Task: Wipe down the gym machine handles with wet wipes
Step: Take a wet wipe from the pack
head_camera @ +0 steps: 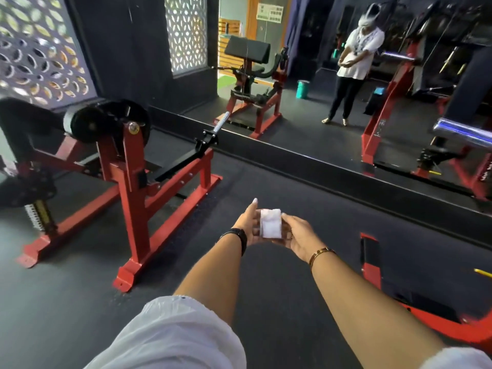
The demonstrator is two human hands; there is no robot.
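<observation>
Thumb lifted clear, our left hand (249, 225) carries the folded white wet wipe (271, 223) on its outstretched fingers while our right hand (295, 233) pinches its right edge, both above the dark rubber floor (80, 302), well apart from the red steel gym machine (130, 182) at left.

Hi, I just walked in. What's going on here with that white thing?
A person stands on the gym floor with a folded wet wipe held out in front. The right hand pinches it while the left hand supports it with straight fingers. The red machine stands to the left, apart from both hands, so no handle is being wiped yet. A wall mirror ahead reflects the person.
</observation>
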